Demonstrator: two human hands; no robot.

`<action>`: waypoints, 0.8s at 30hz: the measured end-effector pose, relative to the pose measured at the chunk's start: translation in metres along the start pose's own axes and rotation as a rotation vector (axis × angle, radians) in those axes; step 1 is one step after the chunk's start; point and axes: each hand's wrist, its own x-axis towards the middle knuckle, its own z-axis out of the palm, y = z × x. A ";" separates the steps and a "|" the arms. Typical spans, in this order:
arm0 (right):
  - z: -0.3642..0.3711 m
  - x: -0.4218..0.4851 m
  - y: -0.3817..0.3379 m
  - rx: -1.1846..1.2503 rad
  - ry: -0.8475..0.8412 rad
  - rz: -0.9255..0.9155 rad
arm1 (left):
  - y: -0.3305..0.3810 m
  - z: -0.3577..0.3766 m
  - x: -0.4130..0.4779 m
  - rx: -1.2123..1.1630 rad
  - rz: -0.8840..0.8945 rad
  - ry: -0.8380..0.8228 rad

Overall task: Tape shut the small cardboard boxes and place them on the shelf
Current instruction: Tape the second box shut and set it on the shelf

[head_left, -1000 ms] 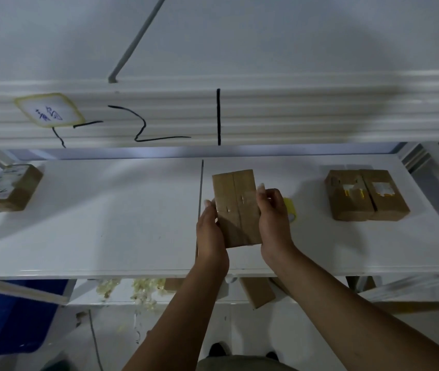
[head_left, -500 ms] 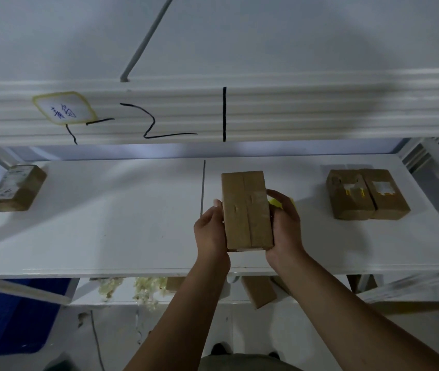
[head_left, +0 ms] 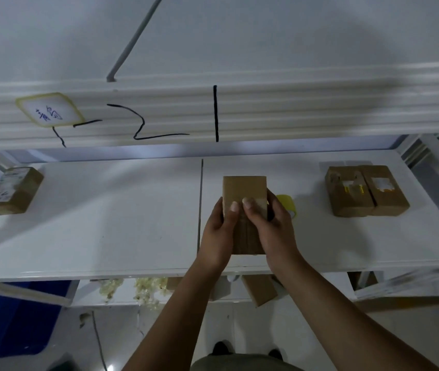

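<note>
Centre of frame: small cardboard box point(head_left: 244, 188), held in both hands over the white shelf point(head_left: 106, 223); whether its underside touches the board cannot be told.
Long axis of box: points away from the person, toward the upper edge of the frame; the far half shows bare and the near half is covered by the hands.
Left hand point(head_left: 217, 234): curled round the box's left flank, thumb laid on the top face.
Right hand point(head_left: 274, 231): curled round the right flank, thumb on top just beside the left thumb, near the midline.
Nearer hand: neither; the grip is symmetric about the long axis.
Tape roll point(head_left: 286, 203): yellowish, lying on the shelf just behind the right hand and partly hidden by it; the right hand is the nearer one.
Paired boxes point(head_left: 365, 194): two, touching side by side at the right of the frame, well apart from the held box.
Lone box point(head_left: 13, 190): far left of the shelf, turned at an angle.
Step, as judged: the thumbs appear to smooth tape along the top seam.
Coming move, as judged: the set-down turns on direction. The paired boxes lie to the right, so the right arm would lead, with the long axis kept pointing away.
</note>
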 end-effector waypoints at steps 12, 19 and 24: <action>-0.005 0.004 0.009 0.032 -0.011 0.032 | -0.019 -0.003 0.001 -0.056 -0.063 -0.045; -0.021 0.017 0.001 -0.085 -0.076 0.092 | -0.041 -0.009 0.011 0.063 -0.071 0.205; -0.058 0.039 0.011 -0.725 0.182 -0.322 | -0.065 -0.004 0.023 0.237 -0.137 0.428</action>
